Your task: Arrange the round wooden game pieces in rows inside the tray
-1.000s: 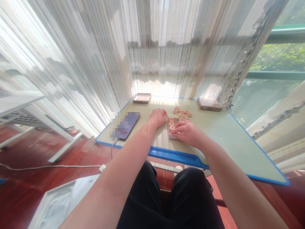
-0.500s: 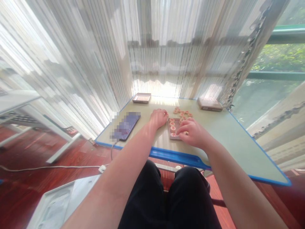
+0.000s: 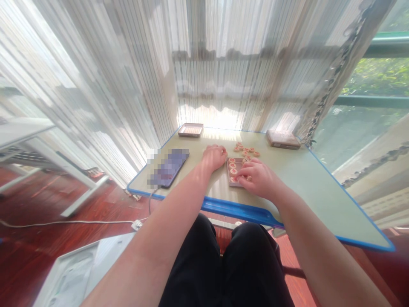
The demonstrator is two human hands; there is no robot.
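At the far left, part of a white table [image 3: 24, 133] stands over a red wooden floor [image 3: 35, 256]. A pale cord [image 3: 79, 222] crosses the floor, and a white case [image 3: 110, 256] sits at the near left. A pale striped curtain [image 3: 223, 55] hangs behind a cream folding table [image 3: 319, 200] with a blue edge. On the folding table's left side lies a dark phone [image 3: 174, 168], partly blurred into squares, with a cable at its near end. Beyond it, at the far left corner, rests a shallow open lid [image 3: 191, 135].

Near the middle, the left hand [image 3: 213, 157] rests on the table, fingers curled, grasping a round game piece [image 3: 224, 152] at the fingertips. Just to its right sits a small open tray [image 3: 235, 185]. Four round pieces [image 3: 233, 171] with red characters line its left side. The right hand [image 3: 257, 177] reaches over the tray from the right, fingertips at the nearest of these; whether they grip or only touch it, I cannot tell. Loose pieces [image 3: 245, 153] lie scattered just beyond the tray. At the far right of the tabletop lies a flat box [image 3: 283, 140], beside a window [image 3: 370, 117].
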